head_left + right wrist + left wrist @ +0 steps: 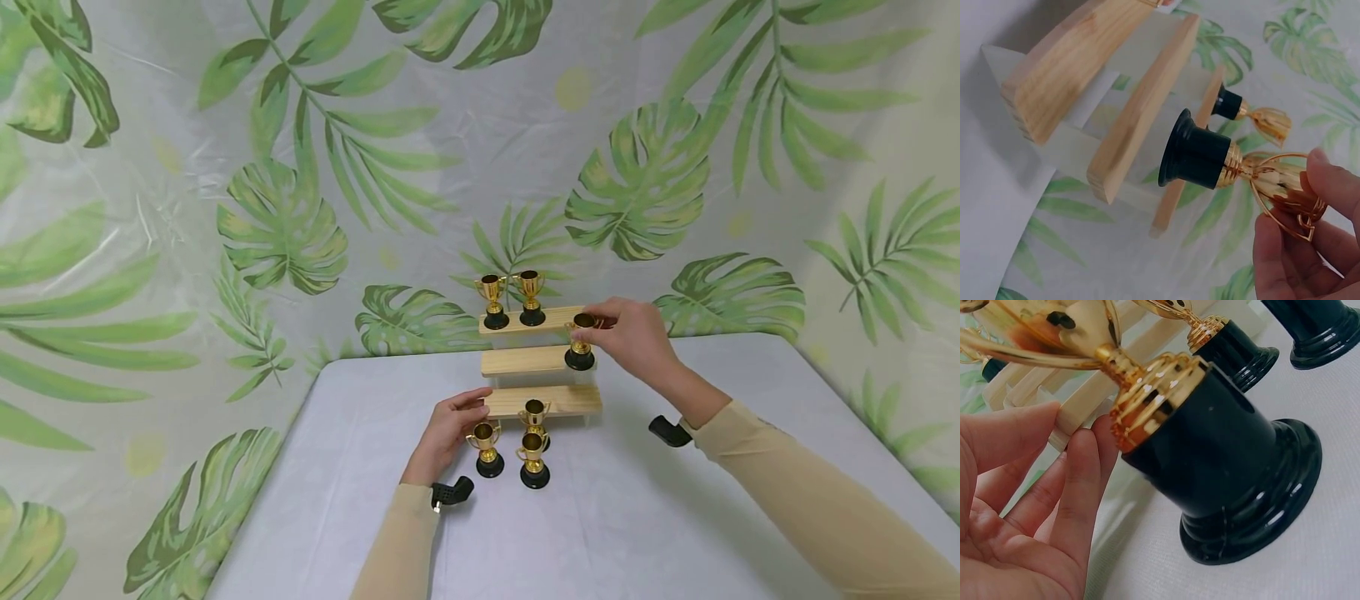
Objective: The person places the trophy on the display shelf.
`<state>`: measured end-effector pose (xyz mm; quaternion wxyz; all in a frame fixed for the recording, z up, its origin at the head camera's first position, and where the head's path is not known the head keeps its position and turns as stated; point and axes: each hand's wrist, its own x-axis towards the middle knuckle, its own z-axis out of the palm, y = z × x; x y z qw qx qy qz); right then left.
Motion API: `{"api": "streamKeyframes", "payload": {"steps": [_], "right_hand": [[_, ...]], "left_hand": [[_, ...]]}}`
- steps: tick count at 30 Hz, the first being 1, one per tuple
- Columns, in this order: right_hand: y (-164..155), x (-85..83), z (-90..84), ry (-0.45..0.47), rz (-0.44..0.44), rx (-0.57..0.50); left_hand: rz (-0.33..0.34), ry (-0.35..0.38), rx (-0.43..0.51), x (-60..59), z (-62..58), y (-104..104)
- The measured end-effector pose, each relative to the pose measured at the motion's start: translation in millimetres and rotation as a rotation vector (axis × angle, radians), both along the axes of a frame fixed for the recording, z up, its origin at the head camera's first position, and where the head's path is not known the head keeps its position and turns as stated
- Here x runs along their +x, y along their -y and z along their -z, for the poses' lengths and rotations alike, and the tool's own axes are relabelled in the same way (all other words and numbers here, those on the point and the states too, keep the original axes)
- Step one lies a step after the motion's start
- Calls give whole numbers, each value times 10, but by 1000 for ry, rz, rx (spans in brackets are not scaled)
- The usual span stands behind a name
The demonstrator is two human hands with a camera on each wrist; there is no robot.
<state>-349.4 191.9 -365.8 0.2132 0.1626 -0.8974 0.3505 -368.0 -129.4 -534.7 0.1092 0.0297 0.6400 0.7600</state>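
Placing seems in hand: right hand (633, 337) pinches a trophy (581, 342) at the middle shelf (525, 361), centre frame, needing an upright set-down, while left hand (450, 433), fingers relaxed, touches another trophy (486, 448) on the bench (675, 517).

A three-step wooden riser (542, 401) stands at the 12 o'clock end of the surface (615, 517), its steps climbing toward the backdrop (300, 167) behind it. Two trophies (492, 302) sit side by side on the top step, toward its 9 o'clock end. A fourth trophy (580, 342) is at the 3 o'clock end of the middle step, its cup held by the right hand (633, 337). Three more trophies (533, 459) stand in a cluster on the surface just at 6 o'clock of the bottom step. The left hand (448, 433) lies at 9 o'clock of that cluster, its fingers (1082, 481) beside the nearest trophy (487, 450) and against the riser's bottom step
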Motion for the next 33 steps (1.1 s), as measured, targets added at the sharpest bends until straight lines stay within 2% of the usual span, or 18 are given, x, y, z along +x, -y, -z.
{"api": "streamKeyframes", "payload": {"steps": [13, 23, 33], "right_hand": [[-8, -187, -128, -28, 14, 11], [-15, -302, -235, 8, 35, 7], [-11, -455, -333, -5, 51, 6]], "left_hand": [[15, -11, -1, -7, 9, 21], [5, 1, 1, 1, 3, 3], [6, -7, 13, -7, 3, 10]]}}
